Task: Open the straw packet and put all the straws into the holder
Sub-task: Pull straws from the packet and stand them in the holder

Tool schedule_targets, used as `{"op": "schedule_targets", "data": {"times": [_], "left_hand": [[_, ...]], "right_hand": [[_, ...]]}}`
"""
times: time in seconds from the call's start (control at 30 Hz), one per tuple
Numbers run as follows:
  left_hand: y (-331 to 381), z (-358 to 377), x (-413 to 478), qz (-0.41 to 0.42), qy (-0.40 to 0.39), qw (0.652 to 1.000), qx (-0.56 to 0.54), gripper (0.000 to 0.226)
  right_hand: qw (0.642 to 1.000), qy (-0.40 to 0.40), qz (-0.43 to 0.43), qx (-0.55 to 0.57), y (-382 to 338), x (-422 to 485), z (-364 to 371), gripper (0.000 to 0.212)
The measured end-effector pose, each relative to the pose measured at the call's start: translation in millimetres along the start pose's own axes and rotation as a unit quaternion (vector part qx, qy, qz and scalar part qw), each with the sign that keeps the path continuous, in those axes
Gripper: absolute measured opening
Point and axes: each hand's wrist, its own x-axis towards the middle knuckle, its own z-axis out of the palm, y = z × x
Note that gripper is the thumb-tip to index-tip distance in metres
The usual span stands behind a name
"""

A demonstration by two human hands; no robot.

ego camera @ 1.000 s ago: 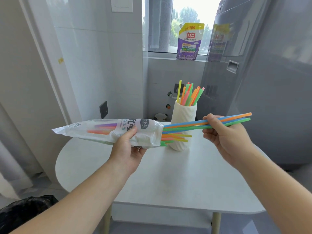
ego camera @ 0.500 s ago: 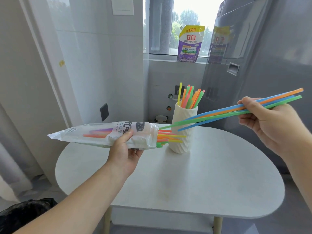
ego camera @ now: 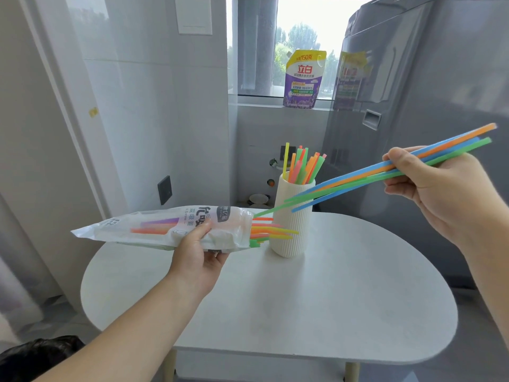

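Observation:
My left hand [ego camera: 199,253] grips the white straw packet [ego camera: 154,230] around its middle and holds it level above the table. Several coloured straw ends [ego camera: 271,230] poke from its open right end. My right hand [ego camera: 429,188] pinches a small bunch of blue, orange and green straws [ego camera: 358,177] that slants down to the left, nearly clear of the packet mouth. One green tip still reaches that opening. The white ribbed holder [ego camera: 293,224] stands upright on the table behind the packet mouth, with several straws in it.
The white rounded table [ego camera: 330,299] lies under both hands. A grey fridge [ego camera: 440,78] stands close on the right. A purple detergent pouch [ego camera: 303,78] sits on the window sill behind. A black bag [ego camera: 35,357] lies at the bottom left by the wall.
My right hand has drawn the bunch of straws out of the packet, up and to the right. The left hand with the packet has stayed almost still.

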Motion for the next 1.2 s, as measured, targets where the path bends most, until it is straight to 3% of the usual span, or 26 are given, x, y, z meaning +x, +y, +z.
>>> {"op": "schedule_targets", "data": {"times": [0.17,0.27,0.33,0.43,0.57,0.67,1.2], "left_hand": [[3,-3,2,0.004,0.012,1.0,-0.012,0.039],[4,-4,2,0.005,0.01,1.0,-0.016,0.04],[3,-3,1,0.004,0.008,1.0,-0.016,0.036],[-1,-1,0,-0.004,0.007,1.0,-0.014,0.029],[-3,1,-3,-0.013,-0.007,1.0,-0.004,0.02],[-6,1,-4,-0.015,-0.014,1.0,0.004,0.021],[-11,6,-10,-0.032,-0.023,0.999,0.013,0.018]], "right_hand": [[1.0,0.011,-0.006,0.01,-7,0,-15,0.018],[1.0,0.007,-0.01,0.019,-15,1,-25,0.054],[0.999,0.008,-0.021,0.025,-17,4,-28,0.065],[0.999,0.011,-0.044,0.021,-25,4,-26,0.06],[0.996,0.036,-0.081,-0.023,-34,0,-16,0.033],[0.99,0.049,-0.11,-0.072,-44,0,-11,0.024],[0.976,0.105,-0.136,-0.136,-67,-10,-10,0.016]]}}
